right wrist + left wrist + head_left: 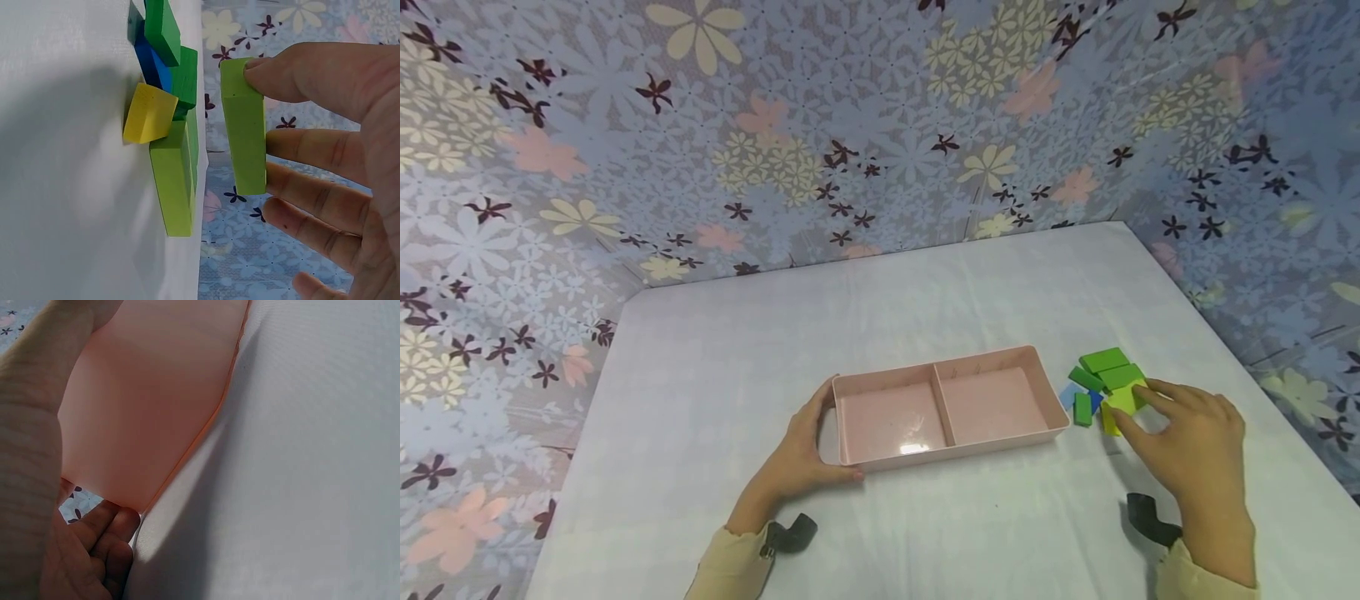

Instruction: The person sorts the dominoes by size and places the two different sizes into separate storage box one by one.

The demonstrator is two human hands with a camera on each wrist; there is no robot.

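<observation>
A pink tray [889,460] with two compartments lies on the white table, both compartments bare. My left hand [803,446] grips its left end, thumb along the near side and fingers round the far left corner; the left wrist view shows fingertips at the tray's edge [181,464]. My right hand [1198,433] pinches a lime-green block [245,137] between thumb and fingers, raised off the table. Beside it lie a second lime block [170,181], a yellow block [150,112], a blue one [152,65] and several green blocks [1105,360].
The block pile lies just right of the tray, with a light blue piece [1070,395] close to the tray's right end. White cloth [737,350] covers the table. Flowered fabric [880,125] stands behind and at both sides.
</observation>
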